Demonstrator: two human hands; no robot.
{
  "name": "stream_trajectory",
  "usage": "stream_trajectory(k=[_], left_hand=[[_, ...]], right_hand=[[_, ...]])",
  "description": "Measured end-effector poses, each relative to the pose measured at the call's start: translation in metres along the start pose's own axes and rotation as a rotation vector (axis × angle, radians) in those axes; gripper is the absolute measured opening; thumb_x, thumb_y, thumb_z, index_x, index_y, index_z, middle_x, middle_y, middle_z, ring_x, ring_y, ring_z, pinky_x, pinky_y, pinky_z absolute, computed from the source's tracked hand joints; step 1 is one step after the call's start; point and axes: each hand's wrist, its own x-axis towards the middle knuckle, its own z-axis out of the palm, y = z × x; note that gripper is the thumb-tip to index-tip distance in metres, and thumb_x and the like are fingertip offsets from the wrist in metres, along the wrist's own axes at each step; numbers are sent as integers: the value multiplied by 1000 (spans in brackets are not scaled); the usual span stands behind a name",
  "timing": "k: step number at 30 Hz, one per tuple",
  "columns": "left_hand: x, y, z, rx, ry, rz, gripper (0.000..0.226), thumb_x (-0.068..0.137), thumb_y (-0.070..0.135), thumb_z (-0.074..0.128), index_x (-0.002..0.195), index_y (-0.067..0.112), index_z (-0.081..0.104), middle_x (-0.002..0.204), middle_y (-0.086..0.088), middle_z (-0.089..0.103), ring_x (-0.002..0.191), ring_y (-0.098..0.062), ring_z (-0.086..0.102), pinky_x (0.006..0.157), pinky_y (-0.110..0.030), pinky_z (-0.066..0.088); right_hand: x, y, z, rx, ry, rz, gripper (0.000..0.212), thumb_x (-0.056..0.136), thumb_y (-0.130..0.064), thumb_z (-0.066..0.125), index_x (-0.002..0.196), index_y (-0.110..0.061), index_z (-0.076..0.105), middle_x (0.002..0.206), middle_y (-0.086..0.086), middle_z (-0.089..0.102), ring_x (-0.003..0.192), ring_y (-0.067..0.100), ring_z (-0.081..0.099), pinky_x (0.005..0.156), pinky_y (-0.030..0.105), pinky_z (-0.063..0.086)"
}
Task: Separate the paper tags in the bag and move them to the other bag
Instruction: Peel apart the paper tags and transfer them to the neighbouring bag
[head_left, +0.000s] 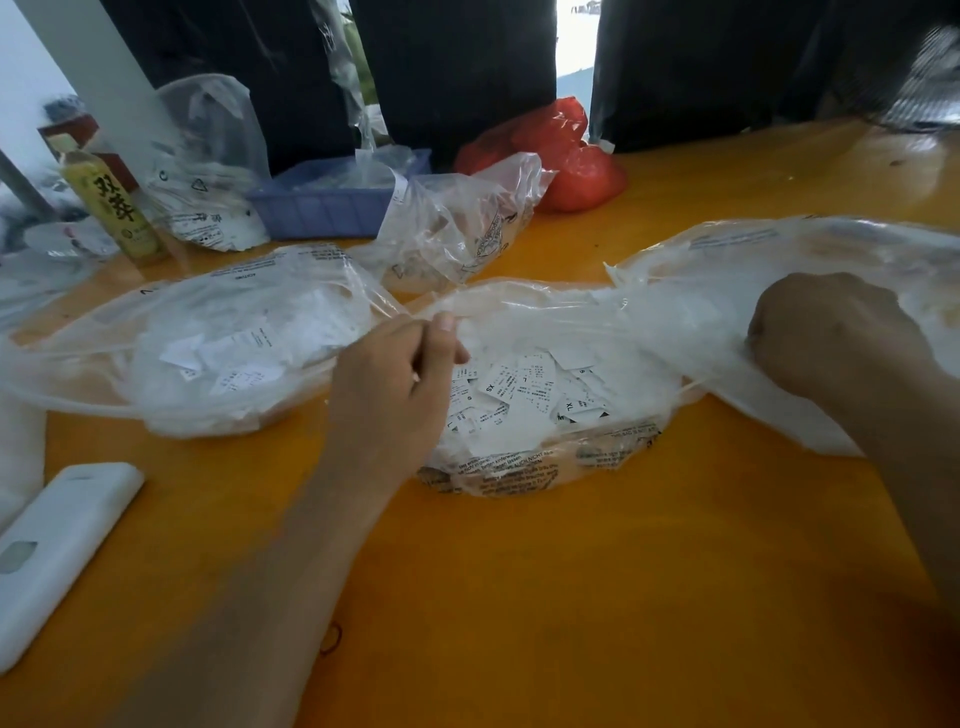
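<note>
The small white printed paper tags (524, 400), judged light, thin and prone to clinging, were heaped in the open clear plastic bag (545, 467) just beyond the left hand (395, 389), whose fingers were pinched on its rim, while the right hand (826, 332) was curled round bunched film

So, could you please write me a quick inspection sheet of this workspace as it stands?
Surface: orange table, bare at the near side.
Job's things: open middle bag full of paper tags; left bag also holds tags; a right bag lies under the right hand.
Clutter: white case, yellow bottle, blue tray, red bag, two further clear bags behind.
Grips: left hand pinches the middle bag's rim; right hand is fisted on bag plastic.
Cables: nothing seen.
Surroundings: dark fabric hangs behind the table.
</note>
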Motion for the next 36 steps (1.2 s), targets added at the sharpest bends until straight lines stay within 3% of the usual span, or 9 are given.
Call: stream_trajectory(k=[3,7,9,12,18,23,27,31,36], left_hand=[[-7,9,12,-92,-70,13,39,112,25,49,88,16,78,54,27,48,59,13,55,62,-3,37],[-10,16,18,-177,-191,-93,34,112,33,46,104,22,77,70,19,63,67,2,61,61,-11,42],[-10,17,18,-294,-253,-192,28,110,40,49,116,27,73,87,13,72,76,-3,67,66,-21,54],[-11,16,18,-479,-343,-315,46,97,62,54,132,35,66,114,14,75,101,-8,71,88,-32,61],[-11,14,19,-635,-378,-355,42,84,62,72,121,44,70,111,18,78,102,-5,74,89,-23,60],[-12,13,21,-715,-289,-427,9,93,29,78,102,28,80,93,5,81,86,-11,77,76,-22,60],[-12,12,20,-698,-290,-439,5,97,27,76,98,29,80,88,3,80,80,-13,73,74,-24,60],[-13,13,22,-669,-308,-449,7,100,25,71,100,24,77,90,5,80,84,-9,74,71,-19,57],[-13,14,23,-712,-359,-480,9,100,29,70,103,22,75,98,5,81,91,-11,75,73,-21,59]], right_hand=[[0,-1,-3,91,131,-7,26,98,-15,54,77,-9,67,80,15,65,72,34,59,64,36,45],[-19,-19,-13,395,423,-227,25,102,-27,56,84,-13,67,73,-5,66,63,14,57,59,27,40],[-35,-37,-17,845,273,-331,17,98,-34,64,86,-24,72,65,-15,60,53,2,50,51,20,37],[-55,-60,-9,1427,-188,-389,14,94,-30,71,89,-20,79,58,-6,49,48,12,35,45,26,29],[-69,-82,9,1425,-332,-519,23,98,-31,67,86,-14,76,68,13,51,62,26,43,55,32,40],[-69,-83,11,1443,-257,-459,23,102,-36,60,98,-22,78,82,2,70,64,19,57,61,30,49],[-70,-82,11,1294,-257,-495,43,86,-63,66,116,-32,69,94,-7,73,66,8,63,61,24,54],[-69,-82,13,1188,-158,-508,11,96,-36,68,94,-27,73,74,-13,70,57,1,57,57,16,48],[-67,-81,12,1204,-140,-492,19,99,-35,65,87,-23,75,68,-14,69,54,2,55,58,20,46]])
